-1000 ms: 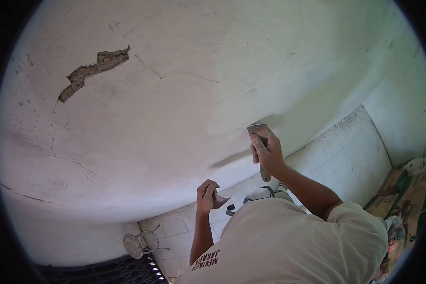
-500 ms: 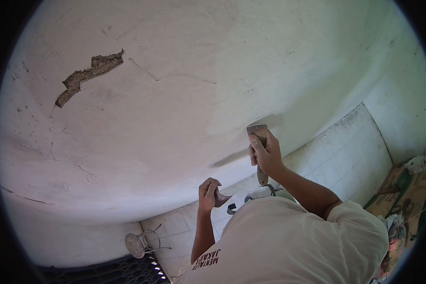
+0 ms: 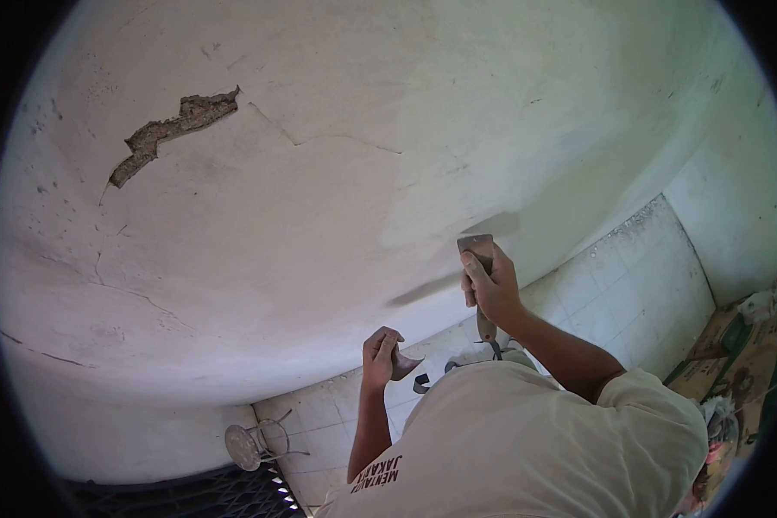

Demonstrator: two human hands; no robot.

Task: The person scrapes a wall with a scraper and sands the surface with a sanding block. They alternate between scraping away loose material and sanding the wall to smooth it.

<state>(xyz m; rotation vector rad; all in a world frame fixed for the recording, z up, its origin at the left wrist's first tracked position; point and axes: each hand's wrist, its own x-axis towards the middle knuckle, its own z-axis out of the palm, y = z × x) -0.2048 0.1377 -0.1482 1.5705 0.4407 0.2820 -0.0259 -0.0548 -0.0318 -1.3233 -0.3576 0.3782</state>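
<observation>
Scraping on cracked wall [image 3: 319, 216]: right hand [image 3: 492, 292] clamped on putty knife [image 3: 478, 245], blade above the grip; flat, even pressure likely serves best. Left hand [image 3: 380, 356] pinches dark scrap [image 3: 406, 364].

Middle of scraper handle [image 3: 485, 326] hidden under fingers [image 3: 473, 266] of right hand [image 3: 492, 289]

The scraper [image 3: 477, 249] rests against the wall [image 3: 319, 224], with the right hand [image 3: 492, 289] round its handle just below. Down-left of the scraper, off the wall, the left hand [image 3: 378, 354] holds a blade [image 3: 404, 364]. Far up-left of the scraper a hole [image 3: 173, 129] sits in the wall, and a crack [image 3: 319, 138] runs from it toward the scraper. The floor [image 3: 630, 285] lies below and right of the scraper. On it stand a stool [image 3: 249, 445] far down-left and boxes [image 3: 734, 345] far right.
</observation>
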